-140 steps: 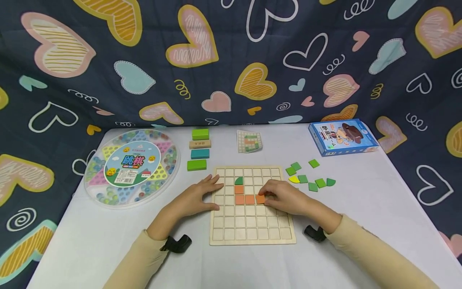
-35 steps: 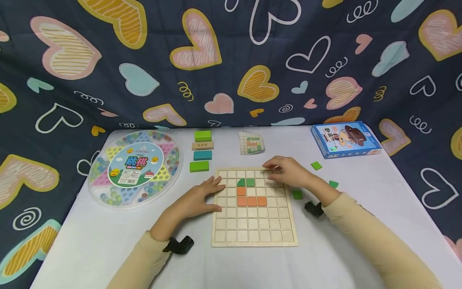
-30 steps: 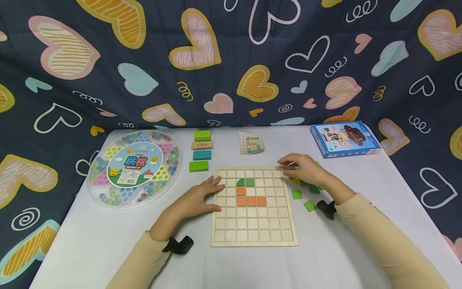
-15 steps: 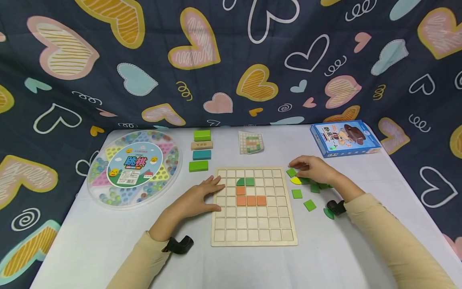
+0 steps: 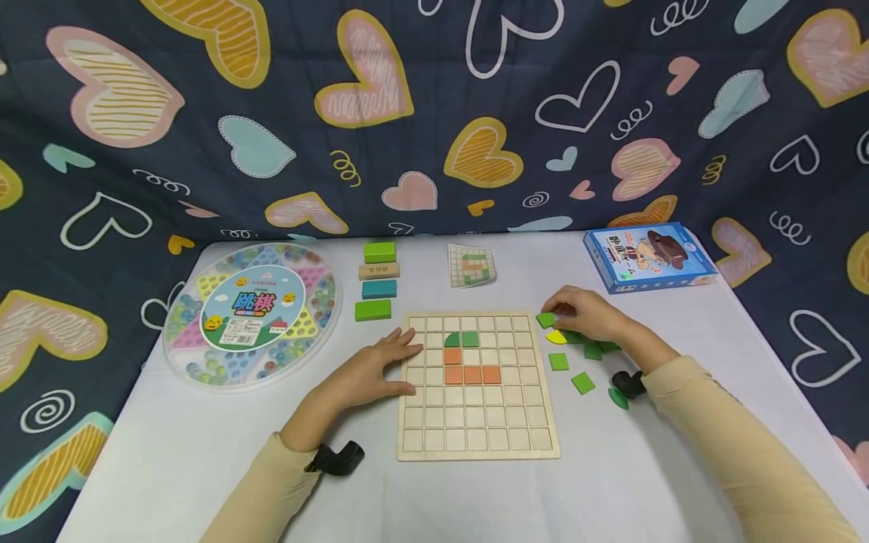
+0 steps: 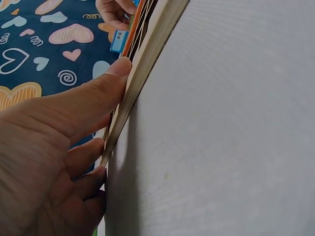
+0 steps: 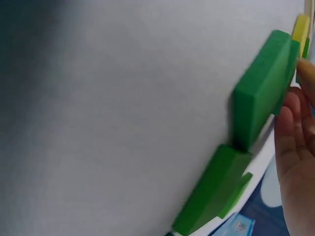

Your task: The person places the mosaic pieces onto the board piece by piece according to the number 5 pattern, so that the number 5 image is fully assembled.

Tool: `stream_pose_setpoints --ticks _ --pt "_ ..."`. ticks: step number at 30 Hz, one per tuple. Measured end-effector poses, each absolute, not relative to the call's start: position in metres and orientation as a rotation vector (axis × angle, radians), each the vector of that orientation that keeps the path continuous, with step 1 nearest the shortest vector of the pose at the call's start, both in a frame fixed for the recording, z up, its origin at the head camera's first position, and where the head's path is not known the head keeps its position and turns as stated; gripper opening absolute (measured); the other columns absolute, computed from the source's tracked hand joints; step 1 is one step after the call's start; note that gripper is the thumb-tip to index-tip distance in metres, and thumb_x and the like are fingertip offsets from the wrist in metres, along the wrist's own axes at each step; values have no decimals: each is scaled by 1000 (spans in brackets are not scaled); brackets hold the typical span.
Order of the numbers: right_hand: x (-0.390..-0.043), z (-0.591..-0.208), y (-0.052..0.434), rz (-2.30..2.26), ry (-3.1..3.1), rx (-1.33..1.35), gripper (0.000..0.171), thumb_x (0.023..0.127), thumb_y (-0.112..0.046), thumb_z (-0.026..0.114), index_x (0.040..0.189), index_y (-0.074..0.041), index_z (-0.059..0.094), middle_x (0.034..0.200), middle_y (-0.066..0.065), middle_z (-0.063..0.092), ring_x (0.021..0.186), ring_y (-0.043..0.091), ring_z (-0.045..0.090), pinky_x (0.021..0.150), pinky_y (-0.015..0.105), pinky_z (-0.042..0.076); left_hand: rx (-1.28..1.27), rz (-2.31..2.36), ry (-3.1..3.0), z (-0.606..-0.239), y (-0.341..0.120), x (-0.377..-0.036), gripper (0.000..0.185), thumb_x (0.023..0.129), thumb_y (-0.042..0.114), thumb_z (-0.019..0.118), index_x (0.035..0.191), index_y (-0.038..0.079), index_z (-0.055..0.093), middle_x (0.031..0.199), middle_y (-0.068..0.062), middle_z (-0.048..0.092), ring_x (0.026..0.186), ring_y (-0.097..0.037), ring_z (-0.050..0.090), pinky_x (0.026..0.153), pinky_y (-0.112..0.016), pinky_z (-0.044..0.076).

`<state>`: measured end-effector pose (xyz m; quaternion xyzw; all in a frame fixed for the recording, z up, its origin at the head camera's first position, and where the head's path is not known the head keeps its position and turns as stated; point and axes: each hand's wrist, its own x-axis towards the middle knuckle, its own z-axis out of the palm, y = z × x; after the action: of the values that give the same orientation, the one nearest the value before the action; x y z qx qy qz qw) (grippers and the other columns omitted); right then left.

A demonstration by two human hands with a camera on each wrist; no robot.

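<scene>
A wooden grid board (image 5: 475,422) lies in the middle of the white table. It holds a green quarter-round tile (image 5: 452,340), a green square (image 5: 470,339) and several orange squares (image 5: 472,375). My left hand (image 5: 370,369) rests flat against the board's left edge (image 6: 147,59), thumb (image 6: 98,93) along the rim. My right hand (image 5: 580,317) is right of the board over loose tiles. Its thumb and forefinger pinch a green square tile (image 5: 545,320) (image 7: 261,93). A yellow quarter-round piece (image 5: 557,337) lies just below it.
More green tiles (image 5: 559,362) (image 5: 582,383) lie right of the board. A round marble game case (image 5: 251,313) sits at the left. Coloured blocks (image 5: 377,280), a pattern card (image 5: 471,265) and a blue box (image 5: 646,256) stand at the back, before a heart-print cloth.
A green square now sits beside the quarter-round tile on the board. My right hand left the board and moved right to the loose tiles. The left hand stayed put.
</scene>
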<state>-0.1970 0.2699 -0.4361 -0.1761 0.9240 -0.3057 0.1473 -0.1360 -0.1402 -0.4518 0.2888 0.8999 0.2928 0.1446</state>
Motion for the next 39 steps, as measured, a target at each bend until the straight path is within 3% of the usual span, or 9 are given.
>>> stream_pose_setpoints --ticks 11,17,30,39 --pt "-182 -422 248 -1152 2578 -474 24 87 -12 68 110 -7 66 101 7 66 91 18 60 79 24 52 851 831 2597 -451 -141 -137 71 79 40 75 140 16 48 154 -4 30 144 -31 21 112 -56 25" --pt "-173 -425 223 -1147 2590 -537 25 86 -13 70 110 -7 66 102 7 66 92 17 61 83 31 54 849 833 2587 -450 -140 -138 71 79 40 74 141 16 48 154 -4 30 144 -32 21 111 -57 25" --pt "-171 -433 182 -961 2655 -821 24 82 -9 72 104 -3 66 96 7 66 85 16 62 74 30 53 817 856 2575 -453 -139 -135 72 78 39 75 141 16 48 154 -3 29 145 -29 18 113 -55 23" --pt "-171 -433 173 -830 2679 -802 27 83 -11 73 108 -6 66 103 5 62 95 19 60 83 33 52 827 848 2590 -452 -140 -136 72 78 39 75 140 16 49 154 -3 30 145 -29 20 112 -56 24"
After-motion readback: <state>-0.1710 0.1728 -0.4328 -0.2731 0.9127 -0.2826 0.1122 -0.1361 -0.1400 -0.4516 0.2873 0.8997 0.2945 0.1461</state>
